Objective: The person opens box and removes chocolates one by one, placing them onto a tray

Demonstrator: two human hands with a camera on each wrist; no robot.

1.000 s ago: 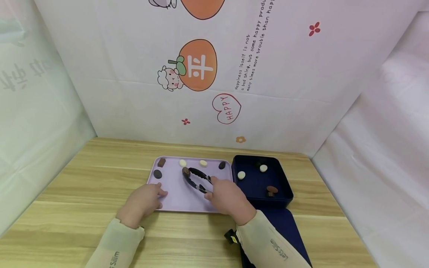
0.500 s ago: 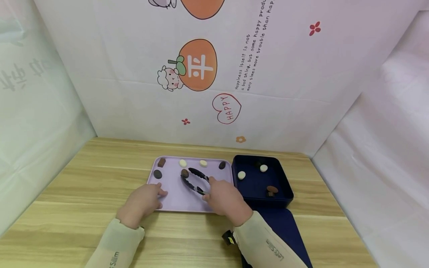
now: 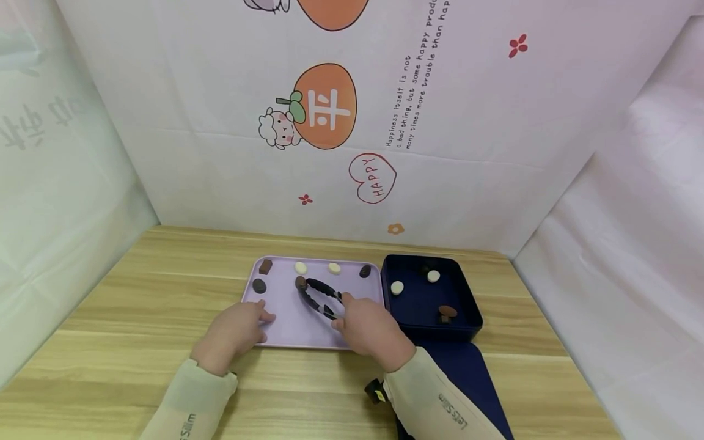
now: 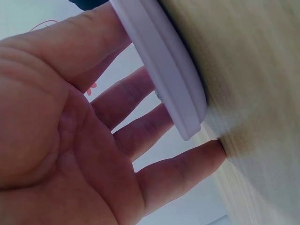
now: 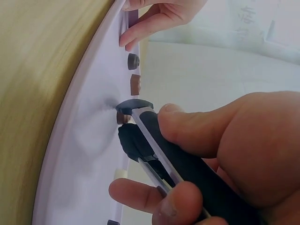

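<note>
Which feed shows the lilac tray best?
The head view: it shows the lilac tray nearly whole from above, partly covered by the left hand, right hand and tongs. The left wrist view shows just a close-up of its edge; the right wrist view, a slanted stretch cut off by the frame.

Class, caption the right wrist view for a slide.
Over a lilac tray, the right hand holds tongs at a brown piece; left hand at the rim.
</note>
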